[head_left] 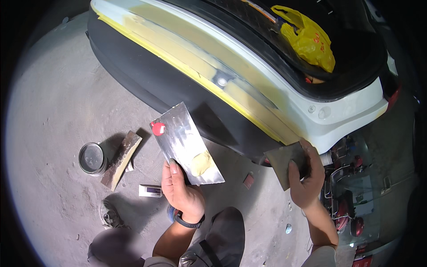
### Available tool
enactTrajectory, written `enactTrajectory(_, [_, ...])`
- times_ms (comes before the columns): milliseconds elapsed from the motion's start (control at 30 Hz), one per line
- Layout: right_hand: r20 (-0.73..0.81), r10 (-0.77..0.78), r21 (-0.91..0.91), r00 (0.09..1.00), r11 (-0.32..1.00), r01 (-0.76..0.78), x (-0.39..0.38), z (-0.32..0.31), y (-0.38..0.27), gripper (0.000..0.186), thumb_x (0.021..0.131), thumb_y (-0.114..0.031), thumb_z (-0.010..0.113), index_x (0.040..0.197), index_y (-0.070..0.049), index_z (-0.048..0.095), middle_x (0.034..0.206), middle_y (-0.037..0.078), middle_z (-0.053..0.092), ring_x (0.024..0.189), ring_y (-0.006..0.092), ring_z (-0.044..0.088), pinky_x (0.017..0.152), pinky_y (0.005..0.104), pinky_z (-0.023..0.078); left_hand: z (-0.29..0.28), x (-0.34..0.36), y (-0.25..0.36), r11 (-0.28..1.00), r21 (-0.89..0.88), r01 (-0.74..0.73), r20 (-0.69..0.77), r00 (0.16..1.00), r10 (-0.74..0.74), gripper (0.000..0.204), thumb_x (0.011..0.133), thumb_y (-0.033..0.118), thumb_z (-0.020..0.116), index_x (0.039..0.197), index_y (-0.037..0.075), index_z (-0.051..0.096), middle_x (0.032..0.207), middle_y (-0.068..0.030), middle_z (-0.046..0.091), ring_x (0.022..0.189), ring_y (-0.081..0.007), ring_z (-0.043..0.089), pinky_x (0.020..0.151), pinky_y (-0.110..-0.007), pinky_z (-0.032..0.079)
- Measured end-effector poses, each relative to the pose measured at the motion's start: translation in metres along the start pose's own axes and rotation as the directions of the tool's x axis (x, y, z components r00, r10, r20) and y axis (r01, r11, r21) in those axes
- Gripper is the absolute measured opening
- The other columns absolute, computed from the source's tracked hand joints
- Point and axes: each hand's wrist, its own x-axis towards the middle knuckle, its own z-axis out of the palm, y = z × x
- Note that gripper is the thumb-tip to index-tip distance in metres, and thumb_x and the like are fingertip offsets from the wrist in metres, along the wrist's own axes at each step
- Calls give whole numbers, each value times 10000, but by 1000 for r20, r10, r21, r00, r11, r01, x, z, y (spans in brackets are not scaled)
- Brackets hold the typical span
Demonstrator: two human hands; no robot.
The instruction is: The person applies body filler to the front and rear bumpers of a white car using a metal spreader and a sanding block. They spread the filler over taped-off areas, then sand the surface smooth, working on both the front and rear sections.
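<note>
Pinching a metal plate (183, 141) by its lower left edge with the left fingers (176, 174), with the thumb flat on top. Gripping a dark, flat spreader (281, 165) between the right fingers (315, 161), with the thumb across its near face, well apart from the plate. On the plate, bearing a pale yellow putty lump (201, 164) near the lower right corner and a red dab (158, 129) at the upper left. To judge by that gap, not blended yet.

Just ahead, facing a white rear bumper (313, 122), already coated with a long beige filler band (189, 50) and edged below with yellow tape (178, 67). Looks well covered along that band, though patchy and uneven in colour; probably leaves spreading of this fresh batch undone. Down to the left, on the concrete floor (53, 133), set near one another: a round tin (92, 159), a putty-smeared block (122, 160) and a white tube (150, 191). Farther off, in the car's boot, lying crumpled: a yellow plastic bag (311, 43).
</note>
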Motion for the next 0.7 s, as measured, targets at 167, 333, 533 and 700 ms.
enactTrajectory(167, [44,-284,-112,958,951,287,140,28,-61,598,812,-42,778,1376,56,602,982,158,616,854,253,635,751,343,516,-11,39,13,992,-76,-101,-227,970,81,293,1102,181,462,1195,-59,602,1124,-98,685,1016,-133,629,936,-287,469])
enactTrajectory(333, [159,-567,-406,808,709,577,253,85,-132,547,785,-133,821,1298,-15,672,999,108,647,870,268,654,731,371,546,-21,65,20,986,-125,-113,-349,935,62,291,1104,177,464,1193,-57,610,1106,-85,687,995,-127,630,936,-288,474])
enactTrajectory(533, [236,-728,-676,643,352,647,343,166,-180,520,838,-232,816,1318,-95,672,1091,72,716,982,264,700,823,380,593,-22,86,32,982,-178,-59,-340,940,-5,311,1115,212,453,1186,-47,611,1064,-63,681,948,-94,609,887,-249,456])
enactTrajectory(700, [333,-740,-731,585,189,656,376,200,-192,465,861,-253,799,1289,-100,697,1106,64,724,1028,239,704,831,377,608,-12,103,40,986,-168,-26,-380,924,-40,313,1110,260,479,1133,-18,619,974,-2,636,859,-48,515,812,-214,399])
